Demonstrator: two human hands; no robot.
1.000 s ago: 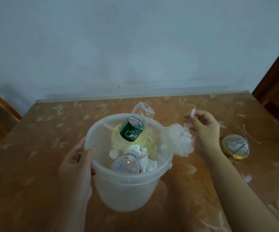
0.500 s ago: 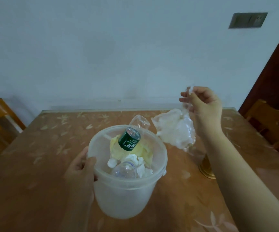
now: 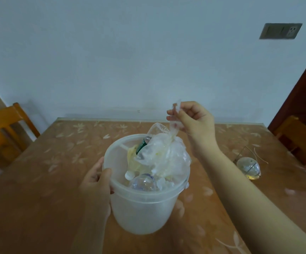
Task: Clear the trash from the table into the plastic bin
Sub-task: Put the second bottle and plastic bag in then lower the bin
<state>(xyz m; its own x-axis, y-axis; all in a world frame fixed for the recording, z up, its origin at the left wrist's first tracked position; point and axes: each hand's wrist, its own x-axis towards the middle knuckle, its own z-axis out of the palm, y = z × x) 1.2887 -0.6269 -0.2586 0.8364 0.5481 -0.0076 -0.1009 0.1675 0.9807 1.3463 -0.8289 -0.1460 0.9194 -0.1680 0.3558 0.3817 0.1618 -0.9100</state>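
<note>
Bin (image 3: pixel 145 208) on table (image 3: pixel 47 162), close to me: frosted plastic, nearly full. My left hand (image 3: pixel 96 182) grips rim, thumb inside, fingers curled outside. Inside: 2 bottles, clear one (image 3: pixel 143 182) and green-label one (image 3: pixel 142 144), plus tissue. Plastic bag (image 3: pixel 167 156) hangs into bin mouth, bottom on pile. My right hand (image 3: pixel 194 120) pinches bag's top strip between thumb and forefinger. Left to do, I judge: drop bag. Farther right, round glass item (image 3: pixel 248 167); can't tell if it's trash.
</note>
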